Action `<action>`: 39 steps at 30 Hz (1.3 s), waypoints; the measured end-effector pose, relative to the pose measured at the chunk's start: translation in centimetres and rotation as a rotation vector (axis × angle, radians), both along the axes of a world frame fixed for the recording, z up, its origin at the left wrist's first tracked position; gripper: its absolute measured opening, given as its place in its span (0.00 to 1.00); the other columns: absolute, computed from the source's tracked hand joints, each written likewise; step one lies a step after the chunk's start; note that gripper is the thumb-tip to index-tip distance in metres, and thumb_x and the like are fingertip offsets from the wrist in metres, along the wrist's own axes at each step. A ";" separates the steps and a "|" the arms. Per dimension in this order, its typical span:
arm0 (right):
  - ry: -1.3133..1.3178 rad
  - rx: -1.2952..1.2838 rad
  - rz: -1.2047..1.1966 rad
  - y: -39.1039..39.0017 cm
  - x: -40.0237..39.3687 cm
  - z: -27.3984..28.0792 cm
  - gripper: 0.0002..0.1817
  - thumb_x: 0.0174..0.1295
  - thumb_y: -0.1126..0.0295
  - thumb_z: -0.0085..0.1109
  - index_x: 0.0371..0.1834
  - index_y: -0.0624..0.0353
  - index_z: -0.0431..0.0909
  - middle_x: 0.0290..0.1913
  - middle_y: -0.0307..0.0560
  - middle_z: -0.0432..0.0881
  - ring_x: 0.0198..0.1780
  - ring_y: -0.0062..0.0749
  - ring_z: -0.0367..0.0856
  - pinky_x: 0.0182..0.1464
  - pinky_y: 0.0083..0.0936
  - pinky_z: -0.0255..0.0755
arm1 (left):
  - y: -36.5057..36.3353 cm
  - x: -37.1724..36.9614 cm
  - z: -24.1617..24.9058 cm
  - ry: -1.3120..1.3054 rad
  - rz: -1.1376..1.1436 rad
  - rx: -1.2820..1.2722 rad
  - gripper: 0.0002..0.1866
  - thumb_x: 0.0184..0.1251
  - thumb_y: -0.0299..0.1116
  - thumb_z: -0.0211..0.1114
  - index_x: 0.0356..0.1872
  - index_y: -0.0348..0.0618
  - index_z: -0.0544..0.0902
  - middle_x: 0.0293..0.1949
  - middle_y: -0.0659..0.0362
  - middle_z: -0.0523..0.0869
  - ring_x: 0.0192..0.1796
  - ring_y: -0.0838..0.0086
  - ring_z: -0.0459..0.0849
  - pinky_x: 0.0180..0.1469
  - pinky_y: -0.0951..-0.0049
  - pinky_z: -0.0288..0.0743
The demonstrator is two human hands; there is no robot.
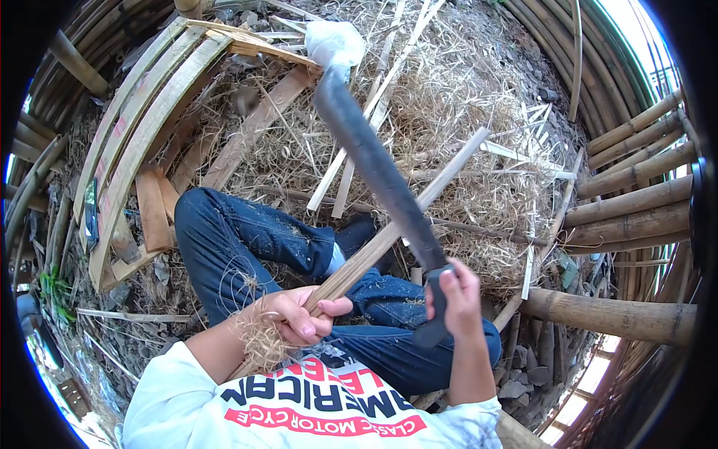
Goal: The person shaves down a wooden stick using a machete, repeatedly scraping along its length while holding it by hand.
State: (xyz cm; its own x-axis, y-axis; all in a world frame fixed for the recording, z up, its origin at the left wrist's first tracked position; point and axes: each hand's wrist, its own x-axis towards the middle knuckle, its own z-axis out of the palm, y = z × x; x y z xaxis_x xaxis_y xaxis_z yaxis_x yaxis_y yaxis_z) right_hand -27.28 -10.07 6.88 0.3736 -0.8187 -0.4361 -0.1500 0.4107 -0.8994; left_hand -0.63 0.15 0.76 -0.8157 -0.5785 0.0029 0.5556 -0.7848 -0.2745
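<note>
My left hand (303,314) is wrapped round a long split wooden strip (359,266) that slants from my lap up to the right. Curly shavings (262,340) cling about that wrist. In my right hand (458,299) is the black handle of a machete (374,165), its long dark blade pointing up and to the left. The blade crosses the strip near the middle of the view; whether it touches the wood cannot be made out. My crossed legs in dark trousers lie beneath both hands.
Wood shavings (449,90) and loose pale strips cover the ground ahead. A slatted wooden piece (149,112) stands at the left with a phone (91,213) beside it. A white plastic bag (334,45) lies at the top. Bamboo poles (613,314) are at the right.
</note>
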 end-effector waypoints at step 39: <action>0.059 0.020 0.124 1.3 0.6 -0.6 0.15 0.72 0.61 0.50 0.46 0.65 0.71 0.21 0.39 0.75 0.17 0.17 0.72 0.19 0.16 0.67 | 0.1 0.1 -0.1 0.046 0.009 0.016 0.22 0.53 0.10 0.60 0.32 0.50 0.60 0.16 0.70 0.60 0.15 0.91 0.58 0.11 0.89 0.49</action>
